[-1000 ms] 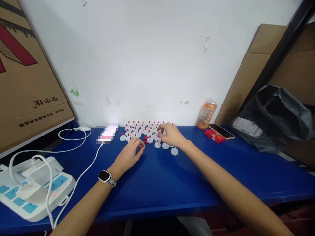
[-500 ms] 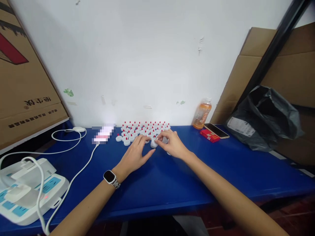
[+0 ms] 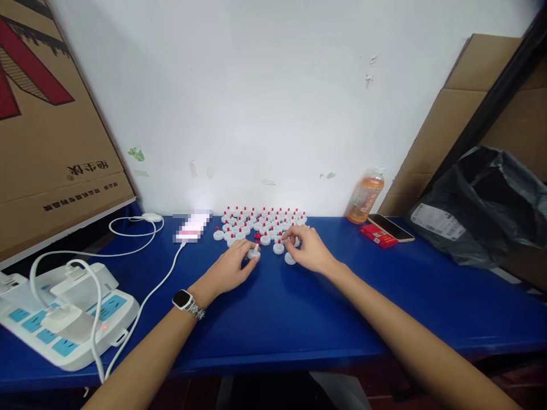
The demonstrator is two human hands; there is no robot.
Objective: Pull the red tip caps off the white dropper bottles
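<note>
Many small white round bottle caps, most with a red tip, stand in rows at the back of the blue table [image 3: 273, 319]. At the near edge of the group, my left hand [image 3: 233, 265] has thumb and fingers around a white cap [image 3: 253, 254]. My right hand [image 3: 310, 247] is to the right, thumb and index fingertips together; whatever they pinch is too small to make out. Beneath it lies a white cap [image 3: 290, 259], partly covered by the hand. Between the hands stands a red-tipped white cap [image 3: 278, 247]. A few loose red tips [image 3: 257, 234] lie behind my left fingertips.
A phone with a lit, blurred screen [image 3: 194, 225] lies left, its cable running to a white power strip [image 3: 72, 330]. On the right are an orange drink bottle [image 3: 366, 196], a red box [image 3: 378, 235], a dark phone [image 3: 391, 227] and a grey plastic bag [image 3: 478, 210].
The view has shifted left. My left hand has closed around a white cap, and my right hand has moved off the cap it was at. A red-tipped cap now shows between the hands.
</note>
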